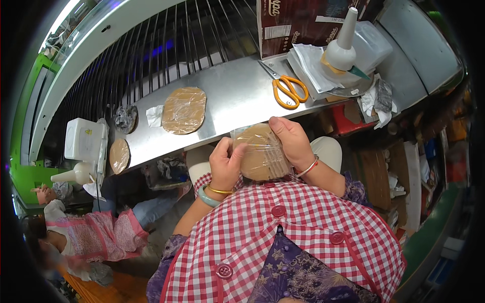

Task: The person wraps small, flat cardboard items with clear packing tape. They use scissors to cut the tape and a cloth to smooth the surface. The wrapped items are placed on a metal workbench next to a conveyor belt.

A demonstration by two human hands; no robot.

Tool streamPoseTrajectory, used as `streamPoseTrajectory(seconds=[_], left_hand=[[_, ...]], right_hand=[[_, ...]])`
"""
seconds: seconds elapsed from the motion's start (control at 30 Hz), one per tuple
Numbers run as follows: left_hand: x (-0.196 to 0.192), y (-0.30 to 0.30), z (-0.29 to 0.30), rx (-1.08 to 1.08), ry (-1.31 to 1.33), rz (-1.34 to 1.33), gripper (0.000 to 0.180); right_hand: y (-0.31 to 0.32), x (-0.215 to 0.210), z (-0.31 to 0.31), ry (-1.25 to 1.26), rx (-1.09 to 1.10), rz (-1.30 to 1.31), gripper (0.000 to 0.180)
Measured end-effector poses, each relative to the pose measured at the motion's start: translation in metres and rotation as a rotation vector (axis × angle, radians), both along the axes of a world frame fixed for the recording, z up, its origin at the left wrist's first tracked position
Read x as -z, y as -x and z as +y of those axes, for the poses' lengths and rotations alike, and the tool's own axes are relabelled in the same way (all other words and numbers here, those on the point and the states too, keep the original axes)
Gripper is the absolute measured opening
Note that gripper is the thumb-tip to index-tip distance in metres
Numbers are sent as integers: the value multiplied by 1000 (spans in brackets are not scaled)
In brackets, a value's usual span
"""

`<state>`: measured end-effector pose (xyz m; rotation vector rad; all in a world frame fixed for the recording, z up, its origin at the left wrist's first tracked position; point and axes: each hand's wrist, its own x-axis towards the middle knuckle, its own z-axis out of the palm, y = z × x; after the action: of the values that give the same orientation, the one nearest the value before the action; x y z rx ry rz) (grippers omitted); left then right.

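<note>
Both hands' fingers (pixel 237 151) clamp a plastic-wrapped brown disc (pixel 261 152) near orange scissors (pixel 289 91).

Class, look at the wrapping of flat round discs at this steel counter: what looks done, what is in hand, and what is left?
Done, it seems: one wrapped disc lies flat on the steel counter, apart from the hands. In hand: the left hand and right hand together hold a tan disc in clear film, the film seemingly partly wrapped. Left: perhaps the smaller disc at the counter's left end; whether it is wrapped cannot be told.
</note>
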<state>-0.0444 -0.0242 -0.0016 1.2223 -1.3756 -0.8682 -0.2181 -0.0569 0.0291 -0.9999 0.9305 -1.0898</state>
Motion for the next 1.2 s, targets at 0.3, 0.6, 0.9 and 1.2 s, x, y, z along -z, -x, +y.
streamPoseTrajectory(seconds=[0.3, 0.6, 0.9, 1.2], left_hand=[[-6, -9, 2, -82, -113, 179, 34], [-9, 0, 3, -29, -176, 321, 33], [-8, -14, -1, -133, -240, 281, 31], [-23, -1, -6, -80, -247, 258, 27]], right_hand=[[15, 1, 8, 146, -40, 169, 31], [1, -2, 26, -60, 121, -127, 31], [20, 0, 11, 554, 272, 543, 18], [-9, -19, 22, 1084, -127, 1128, 67]])
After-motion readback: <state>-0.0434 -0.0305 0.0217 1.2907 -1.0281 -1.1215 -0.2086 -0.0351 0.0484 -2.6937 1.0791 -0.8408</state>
